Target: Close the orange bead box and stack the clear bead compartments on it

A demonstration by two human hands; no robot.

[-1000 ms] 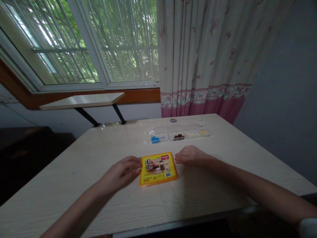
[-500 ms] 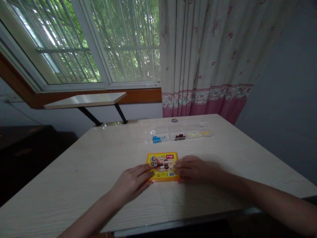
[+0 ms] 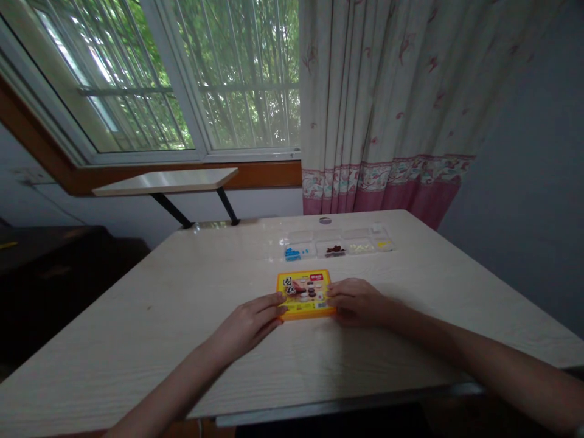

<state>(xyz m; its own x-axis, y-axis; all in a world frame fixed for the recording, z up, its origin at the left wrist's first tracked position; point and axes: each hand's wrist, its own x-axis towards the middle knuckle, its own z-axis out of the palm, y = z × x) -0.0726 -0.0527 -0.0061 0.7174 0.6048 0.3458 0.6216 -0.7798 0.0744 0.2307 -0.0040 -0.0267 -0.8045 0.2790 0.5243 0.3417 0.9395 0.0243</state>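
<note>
Between my hands is a flat yellow-orange Go game box (image 3: 305,291), its lid printed with black and white stones and large characters. My left hand (image 3: 253,319) grips its left edge, fingertips over the lid's corner. On the opposite edge my right hand (image 3: 358,301) has its fingers closed on the side of the box. Whether the box rests on the table or is slightly raised, I cannot tell. Just beyond it lies a clear compartment tray (image 3: 314,255) holding blue pieces (image 3: 292,253), dark red-brown pieces (image 3: 336,250), pale cream pieces (image 3: 362,247) and yellow pieces (image 3: 384,245).
The pale wooden table (image 3: 205,274) carries a small raised shelf (image 3: 168,180) on black brackets at the back left. A round grommet (image 3: 325,220) sits at the rear edge. Behind stand a barred window (image 3: 246,79) and a floral curtain (image 3: 387,109). A dark piece of furniture (image 3: 55,267) is at left.
The Go game box, held in both hands, has moved a little away from me, closer to the clear tray. The camera view has shifted slightly.
</note>
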